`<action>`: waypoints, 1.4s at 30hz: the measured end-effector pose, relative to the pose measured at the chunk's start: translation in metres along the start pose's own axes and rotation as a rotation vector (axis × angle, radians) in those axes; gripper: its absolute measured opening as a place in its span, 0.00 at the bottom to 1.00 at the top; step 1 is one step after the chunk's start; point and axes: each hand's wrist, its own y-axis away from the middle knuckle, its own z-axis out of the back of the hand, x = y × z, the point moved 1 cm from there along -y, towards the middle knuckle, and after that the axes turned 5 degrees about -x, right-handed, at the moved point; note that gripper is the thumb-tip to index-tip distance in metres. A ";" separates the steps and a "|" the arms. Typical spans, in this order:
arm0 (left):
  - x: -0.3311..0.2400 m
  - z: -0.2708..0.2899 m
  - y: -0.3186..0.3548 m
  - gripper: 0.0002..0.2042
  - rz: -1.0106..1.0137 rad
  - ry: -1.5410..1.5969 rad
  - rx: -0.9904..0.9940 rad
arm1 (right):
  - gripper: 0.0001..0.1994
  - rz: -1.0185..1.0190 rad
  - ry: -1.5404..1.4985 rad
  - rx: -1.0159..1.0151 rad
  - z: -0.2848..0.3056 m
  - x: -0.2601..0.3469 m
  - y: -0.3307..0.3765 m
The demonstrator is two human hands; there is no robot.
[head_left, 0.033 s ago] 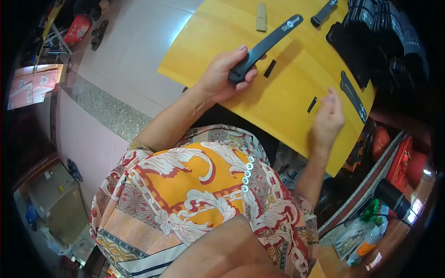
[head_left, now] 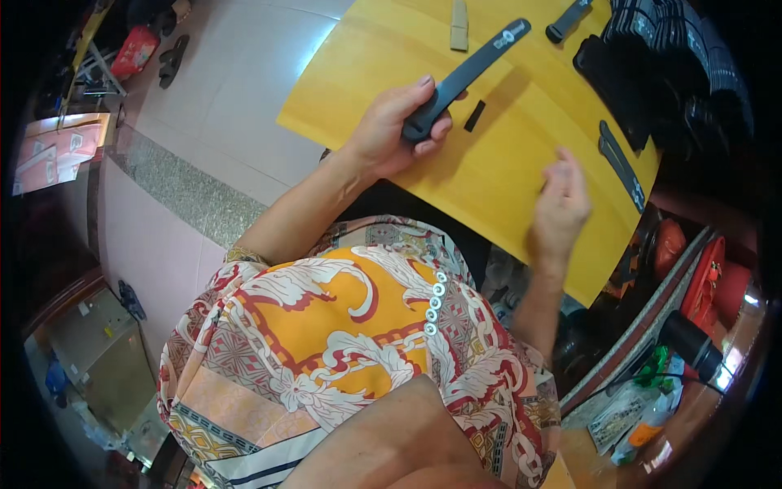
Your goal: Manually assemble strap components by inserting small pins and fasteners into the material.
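My left hand is closed around one end of a flat dark grey strap with rounded ends and white print. The strap slants up and away over the yellow tabletop. A short black strip lies on the table just right of that hand. My right hand is over the table's near right part, its fingers drawn together and slightly blurred. What they hold, if anything, is hidden. Beyond it, near the right edge, lies another dark strap, folded double.
Stacked dark straps and a black bundle fill the far right corner. A tan clip-like piece and a dark looped strap lie at the far side. Right of the table are red bags and a black cylinder.
My right hand has moved left and slightly nearer. A second short black strip, seen before beside that hand, is now out of sight. My left hand keeps its strap almost still.
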 end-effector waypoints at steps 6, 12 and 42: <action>0.019 -0.013 0.002 0.23 0.056 0.026 -0.018 | 0.07 0.032 -0.356 0.193 -0.049 0.046 0.045; 0.033 -0.011 -0.005 0.18 0.080 0.104 -0.029 | 0.06 0.057 -0.413 0.127 -0.054 0.052 0.050; 0.047 -0.015 -0.006 0.17 -0.187 -0.122 -0.126 | 0.04 -0.035 -0.235 0.142 -0.049 0.054 0.053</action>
